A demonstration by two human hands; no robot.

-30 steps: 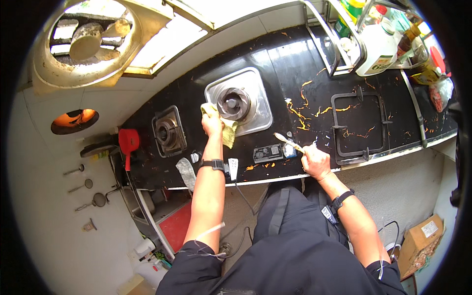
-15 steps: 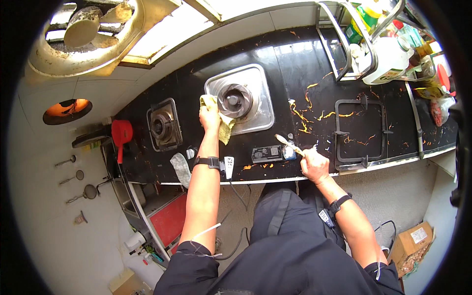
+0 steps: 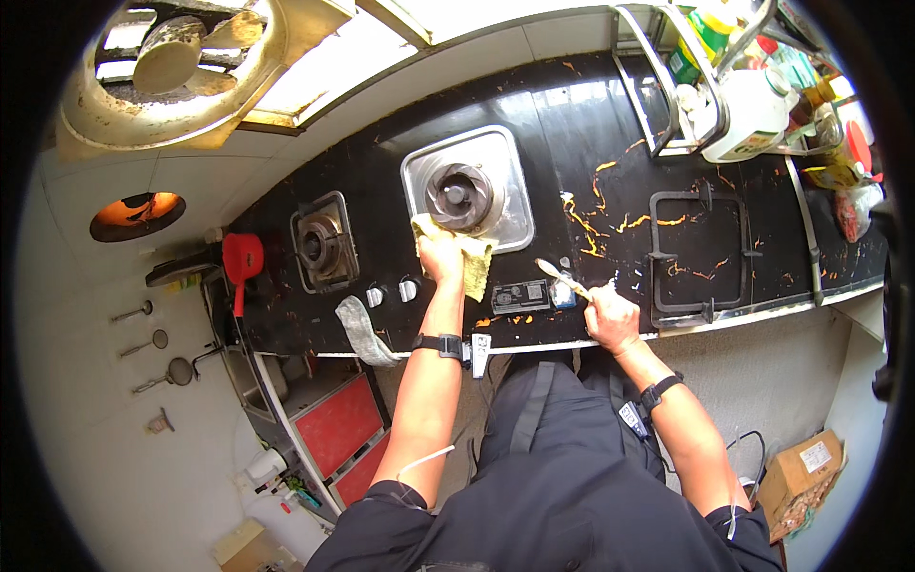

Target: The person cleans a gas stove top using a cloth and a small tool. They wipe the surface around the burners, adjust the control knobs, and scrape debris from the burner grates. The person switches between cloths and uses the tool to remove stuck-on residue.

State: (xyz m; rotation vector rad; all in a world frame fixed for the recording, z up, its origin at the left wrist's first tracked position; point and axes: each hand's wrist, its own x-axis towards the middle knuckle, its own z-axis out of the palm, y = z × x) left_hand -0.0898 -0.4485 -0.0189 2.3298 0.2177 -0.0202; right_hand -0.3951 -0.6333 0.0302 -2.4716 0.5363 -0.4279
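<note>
My left hand [image 3: 440, 257] is closed on a yellow-green cloth [image 3: 477, 267], pressed at the front-left edge of the square metal drip plate [image 3: 516, 212]. The dark round burner [image 3: 457, 196] sits in that plate, just beyond the hand. The cloth's loose part spreads to the right of my fingers, over the plate's front rim and the black counter. My right hand [image 3: 611, 317] is closed round a slim, pale-handled brush [image 3: 566, 280] near the counter's front edge. Its far end points up and left, above a dark rectangular panel [image 3: 519, 296].
On the left stand a second burner [image 3: 319, 243] and a red-handled dipper [image 3: 242, 257]. Two knobs [image 3: 408, 290] and a grey rag [image 3: 360, 329] lie near the front edge. A black pan support [image 3: 701, 250] rests on the right; a rack [image 3: 667, 143] with bottles stands behind it.
My left hand has drawn the cloth nearer and to the right, from the plate's left side to its front edge. Both knobs now show. My right hand stays nearly still.
</note>
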